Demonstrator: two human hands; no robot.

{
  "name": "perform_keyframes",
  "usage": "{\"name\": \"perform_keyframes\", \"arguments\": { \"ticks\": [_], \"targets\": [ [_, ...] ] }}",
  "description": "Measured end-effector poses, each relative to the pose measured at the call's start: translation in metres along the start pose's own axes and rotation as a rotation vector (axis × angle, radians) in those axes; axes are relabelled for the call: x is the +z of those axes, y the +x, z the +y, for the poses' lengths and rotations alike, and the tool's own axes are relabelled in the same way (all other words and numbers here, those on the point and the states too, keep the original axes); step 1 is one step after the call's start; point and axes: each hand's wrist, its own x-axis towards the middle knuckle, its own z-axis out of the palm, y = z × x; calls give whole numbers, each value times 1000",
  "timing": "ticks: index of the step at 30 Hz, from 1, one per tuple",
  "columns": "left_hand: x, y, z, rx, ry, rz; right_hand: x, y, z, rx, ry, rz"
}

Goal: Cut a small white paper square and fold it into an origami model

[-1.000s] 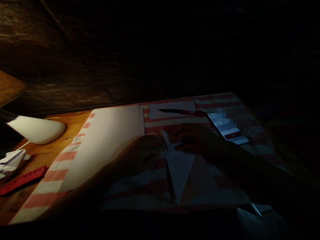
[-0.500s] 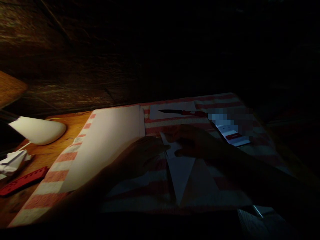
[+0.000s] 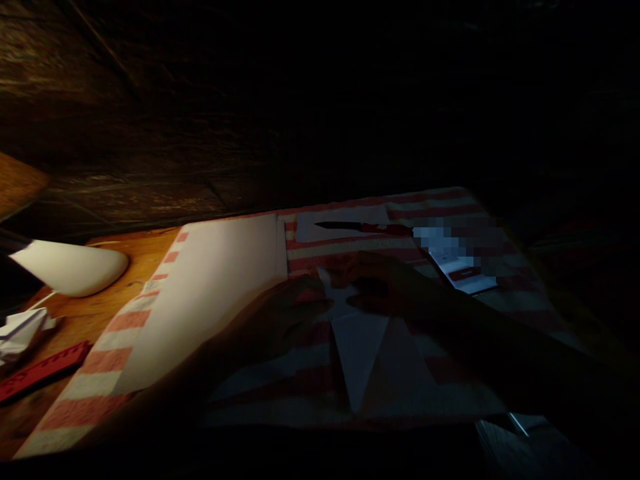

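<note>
The folded paper (image 3: 357, 350) lies at five o'clock, its sharp tip done — the top looks unfinished. The left hand (image 3: 283, 310) and right hand (image 3: 390, 283) seem to touch its top; too dark to tell if fingers pinch. White sheets (image 3: 210, 287) at ten o'clock from it look unfolded.

Striped cloth (image 3: 345, 247) on wooden table (image 3: 150, 243)

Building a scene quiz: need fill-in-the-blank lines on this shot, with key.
1. The left hand and right hand are at the folded paper, whose long tip points to the picture's ____ edge.
2. The phone lies nearer the ____ hand.
3. The red-handled knife has its blade pointing ____ in the picture.
4. The cloth is patterned with ____.

Missing words: bottom; right; left; stripes.
</note>
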Motion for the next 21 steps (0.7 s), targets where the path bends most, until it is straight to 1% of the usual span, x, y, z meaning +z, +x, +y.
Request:
{"name": "perform_keyframes", "arguments": {
  "ticks": [4,9,13,16,21],
  "targets": [
    [0,-1,-2,38,18,-20,0,-1,3,-2,-16,3],
    [1,-4,-5,31,72,-74,-2,-1,3,31,-9,-16],
    [-2,-3,-1,83,132,-21,-2,1,1,11,4,-12],
    [-4,-2,2,103,134,20,-2,1,0,36,-6,-19],
    [-6,-1,2,121,79,-37,-2,1,0,30,-20,-20]
  ]
}}
